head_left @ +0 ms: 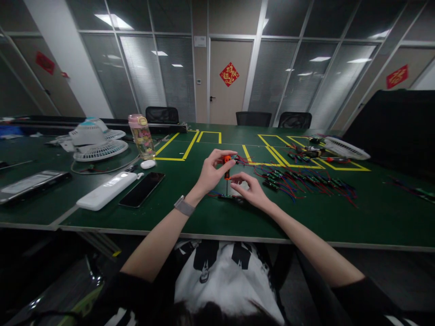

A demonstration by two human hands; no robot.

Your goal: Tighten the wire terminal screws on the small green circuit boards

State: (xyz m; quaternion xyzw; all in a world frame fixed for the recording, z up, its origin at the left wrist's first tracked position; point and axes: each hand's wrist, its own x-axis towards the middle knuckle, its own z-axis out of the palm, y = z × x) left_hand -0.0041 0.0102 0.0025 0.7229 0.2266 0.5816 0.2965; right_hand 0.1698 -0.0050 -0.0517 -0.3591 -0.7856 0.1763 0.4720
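My left hand (212, 172) is closed around the orange-and-black handle of a screwdriver (227, 174), held upright. Its thin shaft points down to a small green circuit board (224, 196) on the table, with wires at its left end. Beside the shaft, my right hand (250, 190) has its fingers curled with a gap between thumb and forefinger. Its fingertips are close to the lower end of the handle; whether they touch it I cannot tell. Just right of my hands lie several circuit boards (277, 175) with red and blue wires.
Left on the green table (204, 222) are a black phone (142, 190), a white power bank (107, 191), a white earbud case (147, 164), a pink-lidded bottle (142, 138) and white fan parts (98, 147). A white fan guard (346, 148) and a dark screen (397, 136) stand right.
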